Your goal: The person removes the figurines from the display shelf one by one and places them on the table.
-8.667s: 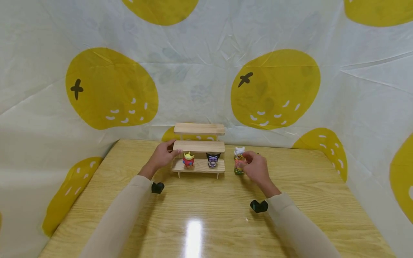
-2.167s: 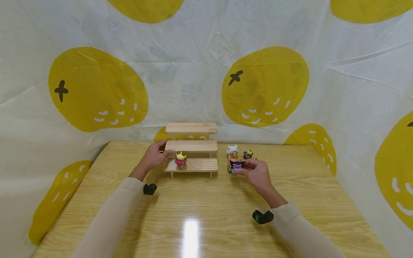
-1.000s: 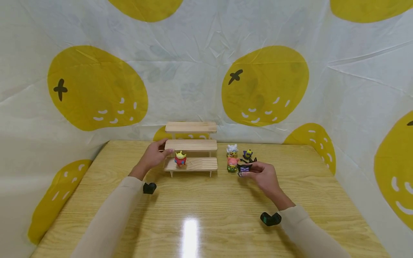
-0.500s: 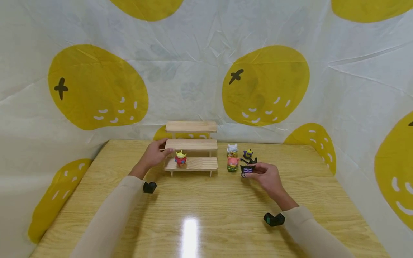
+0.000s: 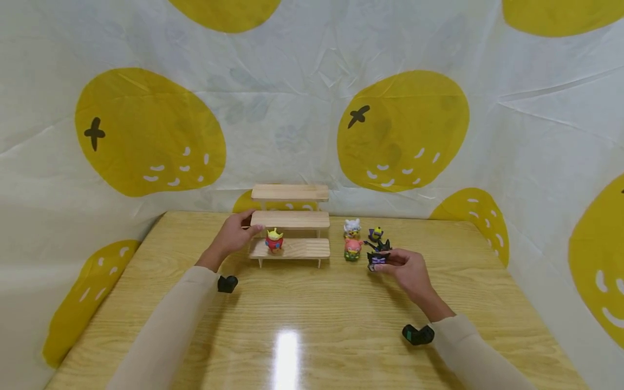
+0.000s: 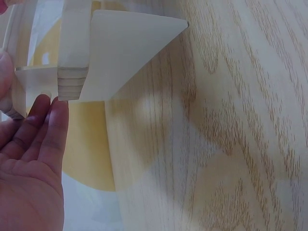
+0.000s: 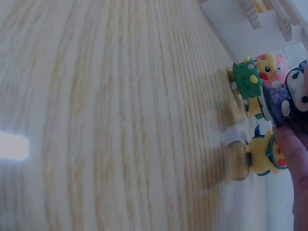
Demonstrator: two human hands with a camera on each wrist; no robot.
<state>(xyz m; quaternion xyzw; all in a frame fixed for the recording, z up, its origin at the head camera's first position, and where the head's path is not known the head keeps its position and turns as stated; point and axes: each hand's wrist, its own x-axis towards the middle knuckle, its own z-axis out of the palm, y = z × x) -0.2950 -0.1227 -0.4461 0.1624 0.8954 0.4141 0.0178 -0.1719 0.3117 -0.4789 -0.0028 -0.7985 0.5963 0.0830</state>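
Note:
My left hand (image 5: 235, 234) grips the left end of a three-tier wooden display stand (image 5: 291, 219) at the middle board; in the left wrist view its fingers (image 6: 54, 130) lie along the board's end. A red figurine with a yellow-green head (image 5: 274, 241) stands on the lowest tier, towards the left. Right of the stand, my right hand (image 5: 410, 272) pinches a black-and-purple figurine (image 5: 377, 261) with a white face (image 7: 297, 89). Whether its base touches the table cannot be told. Close by stands a pink-and-green figurine (image 5: 353, 249).
Behind the pink one is a white-topped figurine (image 5: 352, 228). A yellow-and-dark figurine (image 5: 375, 234) and a black one (image 5: 384, 245) are beyond my right hand, the latter partly hidden. The wooden table (image 5: 312, 303) meets a fruit-print cloth (image 5: 292, 130) behind the stand.
The black-and-purple figurine has left the lowest tier, in my right hand. That hand has carried it rightward, past the pink-and-green figurine and slightly nearer. My left hand keeps its place on the stand.

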